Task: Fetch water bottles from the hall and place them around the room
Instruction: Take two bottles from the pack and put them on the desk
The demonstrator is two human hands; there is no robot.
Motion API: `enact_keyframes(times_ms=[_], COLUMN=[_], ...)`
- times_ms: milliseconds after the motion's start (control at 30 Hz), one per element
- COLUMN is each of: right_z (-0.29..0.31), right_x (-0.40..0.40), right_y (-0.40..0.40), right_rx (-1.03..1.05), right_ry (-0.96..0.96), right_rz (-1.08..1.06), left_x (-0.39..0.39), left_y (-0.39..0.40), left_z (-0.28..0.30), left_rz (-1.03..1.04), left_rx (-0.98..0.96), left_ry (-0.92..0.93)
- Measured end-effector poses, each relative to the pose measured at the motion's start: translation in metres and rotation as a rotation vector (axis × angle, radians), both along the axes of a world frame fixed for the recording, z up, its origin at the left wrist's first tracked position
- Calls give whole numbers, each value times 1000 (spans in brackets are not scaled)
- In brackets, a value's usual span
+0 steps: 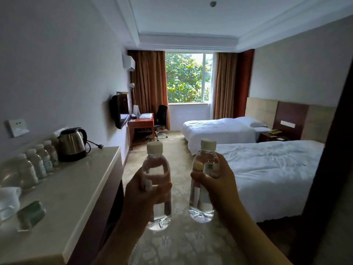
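Note:
I hold two clear water bottles with white caps upright in front of me, side by side and apart. My left hand [142, 196] grips the left bottle [157, 165] around its middle. My right hand [221, 185] grips the right bottle [203, 205] just below its shoulder, fingers wrapped over the label. Both bottles look full. Several more small bottles [41, 161] stand in a row against the wall on the counter [76, 192] at my left.
A steel kettle [72, 144] stands on the counter behind the bottle row, with cups and a green packet [31, 214] nearer me. Two white beds [267, 169] fill the right side. A desk [142, 124] and office chair [161, 117] stand by the window. Carpeted floor runs between.

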State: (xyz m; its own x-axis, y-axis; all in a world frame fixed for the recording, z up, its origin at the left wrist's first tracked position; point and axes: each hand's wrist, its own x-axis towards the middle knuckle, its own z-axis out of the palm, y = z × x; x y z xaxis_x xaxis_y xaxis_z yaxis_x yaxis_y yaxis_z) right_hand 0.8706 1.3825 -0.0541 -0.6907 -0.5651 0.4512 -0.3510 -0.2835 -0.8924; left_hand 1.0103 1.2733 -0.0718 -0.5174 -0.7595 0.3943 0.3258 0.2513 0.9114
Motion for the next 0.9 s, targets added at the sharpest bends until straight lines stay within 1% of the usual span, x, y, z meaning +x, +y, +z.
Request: enact_keyframes(times_ms=[200, 333, 400, 533, 767, 900], right_z=[-6, 8, 15, 18, 8, 2], right_x=[-118, -195, -227, -281, -361, -412], right_y=[-71, -130, -160, -223, -356, -448], right_rx=[-50, -57, -60, -57, -52, -41], right_ry=[27, 31, 53, 72, 82, 84], right_rz=[-17, -21, 1, 7, 15, -12], left_x=[-106, -173, -199, -242, -324, -378], left_y=[-81, -135, -165, -232, -367, -452], left_z=[-1, 19, 23, 26, 15, 14], left_rz=[-8, -21, 15, 86, 121, 68], left_rx=[25, 19, 4, 64, 39, 2], left_ry=[-24, -34, -23, -12, -19, 17])
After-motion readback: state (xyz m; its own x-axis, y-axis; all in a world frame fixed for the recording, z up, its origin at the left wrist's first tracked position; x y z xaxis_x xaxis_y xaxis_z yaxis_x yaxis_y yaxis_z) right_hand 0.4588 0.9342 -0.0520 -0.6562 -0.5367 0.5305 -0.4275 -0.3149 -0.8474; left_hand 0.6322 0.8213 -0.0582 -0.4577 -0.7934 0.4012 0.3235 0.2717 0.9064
